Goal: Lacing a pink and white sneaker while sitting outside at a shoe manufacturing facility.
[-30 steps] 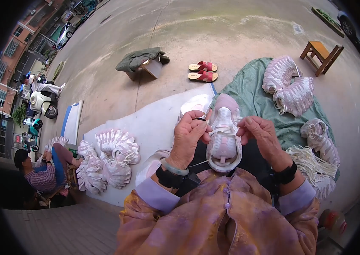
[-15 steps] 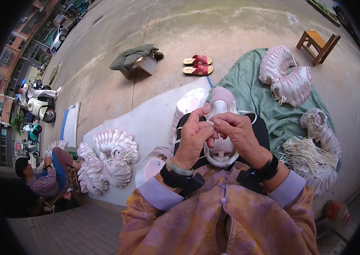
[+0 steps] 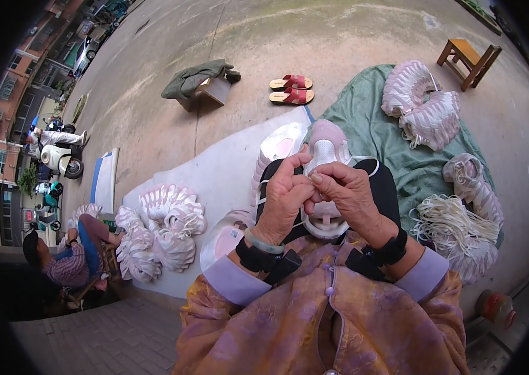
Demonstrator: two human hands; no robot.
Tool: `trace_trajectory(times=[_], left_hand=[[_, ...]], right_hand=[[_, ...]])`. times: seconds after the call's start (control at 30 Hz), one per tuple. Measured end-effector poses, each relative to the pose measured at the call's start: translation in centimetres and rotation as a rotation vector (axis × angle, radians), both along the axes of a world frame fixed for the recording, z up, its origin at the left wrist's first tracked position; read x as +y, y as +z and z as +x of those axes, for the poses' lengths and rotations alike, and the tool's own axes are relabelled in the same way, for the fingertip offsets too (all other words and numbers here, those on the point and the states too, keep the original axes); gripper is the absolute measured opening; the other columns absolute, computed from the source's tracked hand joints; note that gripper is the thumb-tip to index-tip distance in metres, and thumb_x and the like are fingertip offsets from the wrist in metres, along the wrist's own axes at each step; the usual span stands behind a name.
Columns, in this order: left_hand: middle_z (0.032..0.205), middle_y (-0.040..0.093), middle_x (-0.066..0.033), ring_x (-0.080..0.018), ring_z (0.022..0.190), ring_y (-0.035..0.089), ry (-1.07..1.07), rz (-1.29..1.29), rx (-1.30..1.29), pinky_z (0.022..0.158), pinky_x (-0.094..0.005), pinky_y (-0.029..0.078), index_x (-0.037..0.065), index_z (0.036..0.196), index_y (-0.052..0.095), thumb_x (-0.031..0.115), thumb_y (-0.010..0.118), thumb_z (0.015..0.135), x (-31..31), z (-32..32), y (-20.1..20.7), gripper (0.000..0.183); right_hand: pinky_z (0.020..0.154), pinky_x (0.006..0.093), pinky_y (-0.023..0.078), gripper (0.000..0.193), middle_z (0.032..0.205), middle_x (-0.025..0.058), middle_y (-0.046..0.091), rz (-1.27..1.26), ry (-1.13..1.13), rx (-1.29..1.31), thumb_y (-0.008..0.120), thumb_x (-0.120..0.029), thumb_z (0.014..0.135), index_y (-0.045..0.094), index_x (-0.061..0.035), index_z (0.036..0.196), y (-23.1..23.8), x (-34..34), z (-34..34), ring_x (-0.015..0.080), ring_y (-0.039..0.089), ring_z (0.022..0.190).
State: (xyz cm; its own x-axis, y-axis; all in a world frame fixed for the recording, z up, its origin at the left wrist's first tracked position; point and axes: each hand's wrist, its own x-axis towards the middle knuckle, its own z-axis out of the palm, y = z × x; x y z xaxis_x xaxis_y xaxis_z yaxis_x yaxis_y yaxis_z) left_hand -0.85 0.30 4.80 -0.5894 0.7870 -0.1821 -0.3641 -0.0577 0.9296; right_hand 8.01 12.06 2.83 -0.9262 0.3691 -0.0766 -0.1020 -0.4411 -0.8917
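A pale pink and white shoe upper (image 3: 328, 132) lies across my lap, its toe pointing away from me. Above its middle my hands meet, fingertips pinched together. My left hand (image 3: 282, 201) is closed at the thumb and forefinger on a thin white shoelace, mostly hidden by the fingers. Against it, my right hand (image 3: 351, 192) pinches the same lace. A loop of white lace (image 3: 367, 160) stands out at the shoe's right side. To the left of my knees lie more shoe uppers (image 3: 284, 142), and another piece (image 3: 217, 242) shows its pink inside.
Bundled shoe uppers (image 3: 167, 228) lie on a white sheet (image 3: 221, 161) at left. A green cloth (image 3: 364, 100) at right bears more bundles (image 3: 430, 122) and loose white laces (image 3: 449, 222). Beyond are red slippers (image 3: 292, 96), a draped stool (image 3: 211, 89) and a wooden chair (image 3: 468, 61). Someone (image 3: 67, 269) sits at left.
The hands stay pinched together over the shoe, with only slight finger movement. The whole view has shifted a little.
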Motion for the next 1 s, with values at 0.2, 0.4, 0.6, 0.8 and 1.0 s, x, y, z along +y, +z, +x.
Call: trace_trajectory(times=[0.2, 0.4, 0.6, 0.8, 1.0], left_hand=[[0.079, 0.059, -0.0034, -0.0062, 0.055, 0.049, -0.095, -0.281, 0.820, 0.050, -0.0173, 0.039, -0.003, 0.124, 0.037, 0.000, 0.056, 0.073, -0.4, -0.4, -0.1, 0.054], [0.087, 0.054, -0.0056, -0.0072, 0.067, 0.048, -0.079, 0.103, 0.839, 0.064, -0.0209, 0.041, -0.002, 0.128, 0.032, 0.004, 0.061, 0.073, 1.8, 1.0, -0.1, 0.063], [0.079, 0.045, 0.0041, -0.0026, 0.065, 0.042, -0.523, -0.015, 0.140, 0.057, -0.0180, 0.037, 0.005, 0.113, 0.045, 0.020, 0.053, 0.092, 1.4, 4.1, -0.6, 0.027], [0.065, 0.043, 0.0028, -0.0041, 0.062, 0.038, -0.745, -0.102, 0.352, 0.054, -0.0219, 0.034, 0.002, 0.085, 0.054, 0.023, 0.053, 0.092, 0.1, 3.1, -0.8, 0.022], [0.062, 0.041, -0.0042, -0.0088, 0.058, 0.039, -0.746, -0.018, 0.470, 0.053, -0.0263, 0.035, 0.000, 0.081, 0.053, 0.020, 0.053, 0.091, 0.1, 2.9, -1.7, 0.023]], right_hand=[[0.055, 0.0240, 0.043, 0.010, 0.072, 0.0036, 0.058, 0.606, -0.136, 0.118, 0.063, -0.008, 0.082, 0.063, -0.0001, 0.088, -0.2, 0.4, -0.1, 0.0107, 0.056, 0.063], [0.059, 0.0267, 0.044, 0.007, 0.077, 0.0069, 0.059, 0.840, -0.200, 0.205, 0.064, -0.006, 0.078, 0.063, -0.0020, 0.083, 4.1, 0.8, 1.2, 0.0152, 0.056, 0.065], [0.069, 0.0294, 0.051, 0.017, 0.088, 0.0079, 0.061, 0.001, -0.364, 0.130, 0.047, -0.019, 0.095, 0.053, -0.0039, 0.098, 6.2, 7.2, 4.0, 0.0155, 0.060, 0.078], [0.048, 0.0235, 0.042, 0.016, 0.068, 0.0005, 0.042, -0.381, -0.514, 0.162, 0.043, -0.019, 0.096, 0.045, -0.0058, 0.088, 3.4, 22.3, 12.1, 0.0087, 0.039, 0.050], [0.038, 0.0198, 0.026, 0.019, 0.060, -0.0034, 0.035, -0.249, -0.679, 0.011, 0.043, -0.019, 0.096, 0.041, -0.0095, 0.079, -0.2, 30.8, 18.4, 0.0049, 0.028, 0.045]])
